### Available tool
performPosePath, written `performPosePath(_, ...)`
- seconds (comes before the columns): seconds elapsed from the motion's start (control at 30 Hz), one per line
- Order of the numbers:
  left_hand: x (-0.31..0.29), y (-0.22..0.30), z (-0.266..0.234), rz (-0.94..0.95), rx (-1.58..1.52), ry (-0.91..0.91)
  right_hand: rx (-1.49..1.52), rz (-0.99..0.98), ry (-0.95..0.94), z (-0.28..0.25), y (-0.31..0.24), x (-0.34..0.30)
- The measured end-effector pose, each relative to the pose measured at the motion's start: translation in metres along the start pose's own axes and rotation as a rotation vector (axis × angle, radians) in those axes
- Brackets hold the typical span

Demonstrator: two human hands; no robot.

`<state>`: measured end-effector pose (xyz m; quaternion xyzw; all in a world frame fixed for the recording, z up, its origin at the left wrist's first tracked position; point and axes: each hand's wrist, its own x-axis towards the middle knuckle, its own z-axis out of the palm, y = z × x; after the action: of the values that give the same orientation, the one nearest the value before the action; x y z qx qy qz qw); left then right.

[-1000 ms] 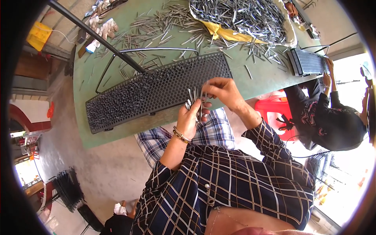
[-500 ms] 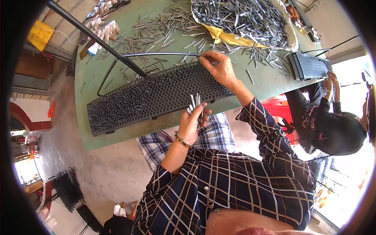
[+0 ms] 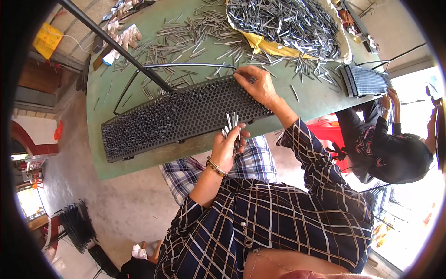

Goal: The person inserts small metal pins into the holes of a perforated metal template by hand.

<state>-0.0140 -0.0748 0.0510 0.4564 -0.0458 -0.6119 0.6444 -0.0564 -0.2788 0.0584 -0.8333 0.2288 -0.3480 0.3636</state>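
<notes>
My left hand (image 3: pixel 225 149) is wrapped round a small bunch of thin metal strips (image 3: pixel 231 122), held upright just off the near edge of a long black perforated tray (image 3: pixel 206 111). Small dark pieces stand packed in the holes over the tray's left part, while its right part shows bare round holes. At the tray's far edge, right of its middle, my right hand (image 3: pixel 261 86) bends down with thumb and fingers pinched together. Whatever those fingertips may hold is too small to make out.
A green table (image 3: pixel 104 169) bears the tray. Loose strips (image 3: pixel 186 39) lie scattered behind it, beside a heaped sack (image 3: pixel 283 28) with yellow cloth. A black pole (image 3: pixel 116 46) slants over the left side. At right, a co-worker (image 3: pixel 390 149) handles another perforated tray (image 3: pixel 369 79). Gloves (image 3: pixel 127 37) lie back left.
My right hand has shifted slightly down and left, with its fingertips nearer the tray's far edge. My left hand keeps its hold on the strips. The whole view has moved a little.
</notes>
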Motion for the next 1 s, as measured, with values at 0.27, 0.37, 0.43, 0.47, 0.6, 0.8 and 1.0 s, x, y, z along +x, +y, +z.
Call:
performPosePath(0.27,-0.001,-0.001,-0.002,-0.009,0.014,-0.003,0.019,0.022,-0.053,-0.001,-0.004,-0.004)
performPosePath(0.37,-0.001,-0.002,-0.002,-0.006,0.017,-0.009,0.031,0.009,-0.044,-0.001,-0.005,-0.004)
performPosePath(0.43,0.0,-0.003,-0.001,-0.014,0.02,-0.004,0.006,-0.013,-0.048,-0.003,-0.003,-0.003)
performPosePath(0.47,-0.001,-0.002,0.0,-0.013,0.019,-0.003,-0.012,-0.036,-0.053,-0.002,-0.002,-0.002)
performPosePath(0.6,-0.001,0.001,0.001,-0.007,0.003,-0.013,-0.029,-0.071,-0.035,-0.004,-0.008,0.001)
performPosePath(0.8,0.002,0.002,0.0,0.027,-0.014,-0.026,-0.154,-0.269,-0.085,-0.002,-0.002,0.01)
performPosePath(1.0,0.0,0.0,-0.001,-0.047,-0.062,-0.029,-0.11,-0.163,-0.09,-0.002,-0.007,0.003)
